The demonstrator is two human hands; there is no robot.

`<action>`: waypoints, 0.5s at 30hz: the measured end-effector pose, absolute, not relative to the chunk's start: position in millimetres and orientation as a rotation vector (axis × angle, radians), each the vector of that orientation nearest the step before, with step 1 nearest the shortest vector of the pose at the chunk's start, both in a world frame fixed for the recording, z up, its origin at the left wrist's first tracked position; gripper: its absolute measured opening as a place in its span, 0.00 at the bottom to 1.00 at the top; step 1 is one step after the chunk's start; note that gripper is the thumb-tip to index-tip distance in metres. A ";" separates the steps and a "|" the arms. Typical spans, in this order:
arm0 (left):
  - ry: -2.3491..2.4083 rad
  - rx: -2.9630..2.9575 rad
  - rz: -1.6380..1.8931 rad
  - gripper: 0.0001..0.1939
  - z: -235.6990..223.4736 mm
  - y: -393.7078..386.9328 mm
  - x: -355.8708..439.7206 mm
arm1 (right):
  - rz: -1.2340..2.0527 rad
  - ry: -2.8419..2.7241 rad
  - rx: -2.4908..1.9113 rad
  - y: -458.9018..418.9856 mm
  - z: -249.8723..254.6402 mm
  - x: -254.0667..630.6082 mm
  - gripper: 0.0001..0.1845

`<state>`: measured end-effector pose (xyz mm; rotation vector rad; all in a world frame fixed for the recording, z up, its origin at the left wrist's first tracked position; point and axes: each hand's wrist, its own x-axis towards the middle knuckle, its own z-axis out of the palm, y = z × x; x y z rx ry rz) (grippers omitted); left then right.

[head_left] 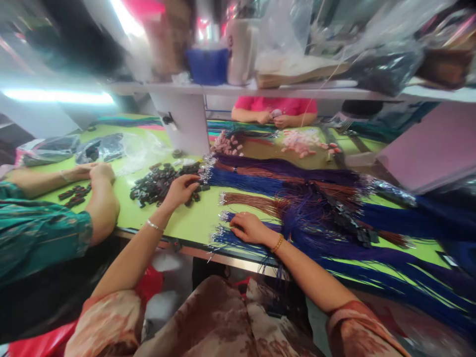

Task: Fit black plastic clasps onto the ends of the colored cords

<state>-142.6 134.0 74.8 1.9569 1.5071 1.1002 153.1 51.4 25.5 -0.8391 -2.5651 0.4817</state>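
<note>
My left hand (181,191) reaches to the right edge of a pile of small black plastic connector housings (158,181). Its fingers are stretched forward, thumb a little apart, and I see nothing held in them. At the near edge of the table, my right hand (252,228) has its fingers curled over a bundle of blue wires (226,235) with metal terminals at their left ends. Just beyond it lies a bundle of brown wires (256,200). Farther back, blue wires (245,181) stretch right from a cluster of silvery terminals (207,168) beside my left fingertips.
At left, a co-worker's hands (100,171) are near loose black parts (74,195) and plastic bags (100,148). Opposite sits a person in a pink top (275,105), behind pale pink pieces (299,141). A loaded shelf (230,89) spans overhead; a white panel (184,121) stands below it.
</note>
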 end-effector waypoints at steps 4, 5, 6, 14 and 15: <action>1.783 2.097 0.858 0.16 49.6 82.2 -159.2 | 0.592 -2.545 -0.759 39.9 44.6 152.1 0.07; 1.823 2.111 0.806 0.15 43.8 75.0 -160.5 | 0.622 -2.566 -0.729 36.8 48.7 151.6 0.07; 1.842 2.121 0.774 0.15 39.2 69.4 -161.1 | 0.649 -2.598 -0.701 33.9 52.0 151.1 0.07; 2.238 1.988 0.793 0.22 43.1 -0.6 -158.3 | 0.540 -2.809 -1.071 29.0 54.0 156.8 0.13; 2.305 1.962 0.750 0.23 43.0 -14.0 -157.5 | 0.551 -2.811 -1.094 30.0 52.9 158.4 0.12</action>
